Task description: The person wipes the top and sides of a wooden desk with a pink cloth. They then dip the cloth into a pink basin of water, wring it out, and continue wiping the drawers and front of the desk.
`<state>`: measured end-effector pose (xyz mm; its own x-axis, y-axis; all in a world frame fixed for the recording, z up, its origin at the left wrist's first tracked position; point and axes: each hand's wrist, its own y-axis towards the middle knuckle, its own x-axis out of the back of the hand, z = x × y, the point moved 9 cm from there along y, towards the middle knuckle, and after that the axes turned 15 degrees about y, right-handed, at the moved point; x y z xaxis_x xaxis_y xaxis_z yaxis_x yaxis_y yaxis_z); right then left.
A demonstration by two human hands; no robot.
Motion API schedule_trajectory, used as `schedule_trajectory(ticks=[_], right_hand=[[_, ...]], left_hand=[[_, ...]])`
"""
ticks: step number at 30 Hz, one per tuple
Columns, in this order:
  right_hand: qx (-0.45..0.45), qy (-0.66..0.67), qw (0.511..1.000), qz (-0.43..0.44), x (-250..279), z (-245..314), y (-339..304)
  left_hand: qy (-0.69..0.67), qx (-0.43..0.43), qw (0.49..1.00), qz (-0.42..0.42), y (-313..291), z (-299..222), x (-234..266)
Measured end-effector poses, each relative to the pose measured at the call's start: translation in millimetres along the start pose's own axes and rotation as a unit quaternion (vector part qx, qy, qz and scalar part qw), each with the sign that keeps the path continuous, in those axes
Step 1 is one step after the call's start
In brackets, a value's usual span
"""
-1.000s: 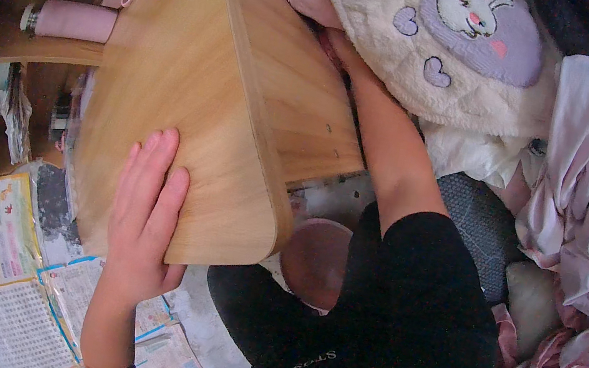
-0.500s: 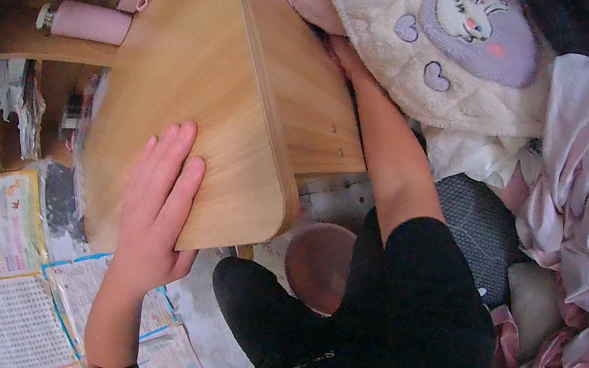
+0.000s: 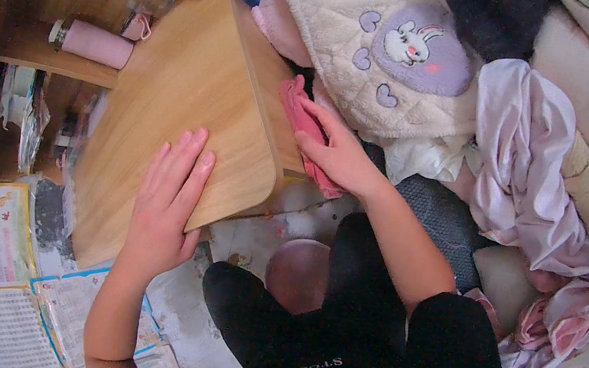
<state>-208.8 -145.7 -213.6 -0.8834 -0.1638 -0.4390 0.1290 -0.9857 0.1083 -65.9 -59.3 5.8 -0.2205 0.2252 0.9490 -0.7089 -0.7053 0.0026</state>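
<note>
My left fingers (image 3: pixel 182 164) lie flat by the near edge of the surface (image 3: pixel 190 65), gripping nothing; my right fingers (image 3: pixel 321 115) clasp a pink cloth (image 3: pixel 293 102) beyond its right edge, work seemingly unfinished.

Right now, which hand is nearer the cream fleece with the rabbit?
Right: the right hand, on a red cloth, is just below the cream fleece in view; the left hand is farther, lower left, on the wooden board.

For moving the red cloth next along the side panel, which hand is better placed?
Probably the right hand: it holds the red cloth beside the side panel. The left hand rests on the wooden board, away from the cloth.
</note>
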Motion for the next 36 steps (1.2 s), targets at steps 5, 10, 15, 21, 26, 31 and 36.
schedule_trajectory(ticks=[5, 10, 15, 21, 26, 31, 36], right_hand=[[0.009, 0.042, 0.999, 0.029, -18, 46, 43], [0.1, 0.157, 0.982, 0.033, -40, 60, 186], [0.004, 0.208, 0.972, 0.112, -43, 46, 323], [-0.115, 0.178, 0.975, 0.068, -55, -3, 361], [-0.007, 0.059, 0.998, 0.026, -3, -26, 427], [-0.06, 0.065, 0.996, 0.015, 6, -76, 408], [-0.084, 0.299, 0.948, 0.066, -47, -22, 377]], left_hand=[[-0.01, -0.004, 1.0, -0.009, -2, 1, -1], [-0.01, -0.002, 1.0, 0.004, -1, 3, 2], [-0.014, -0.016, 1.0, 0.004, 12, 2, -2], [-0.027, -0.001, 0.999, 0.041, -2, 9, -1], [-0.032, -0.024, 0.999, 0.028, 7, 8, -5], [-0.041, -0.021, 0.998, 0.035, 2, 11, -8], [-0.042, 0.001, 0.998, 0.051, -6, 11, -7]])
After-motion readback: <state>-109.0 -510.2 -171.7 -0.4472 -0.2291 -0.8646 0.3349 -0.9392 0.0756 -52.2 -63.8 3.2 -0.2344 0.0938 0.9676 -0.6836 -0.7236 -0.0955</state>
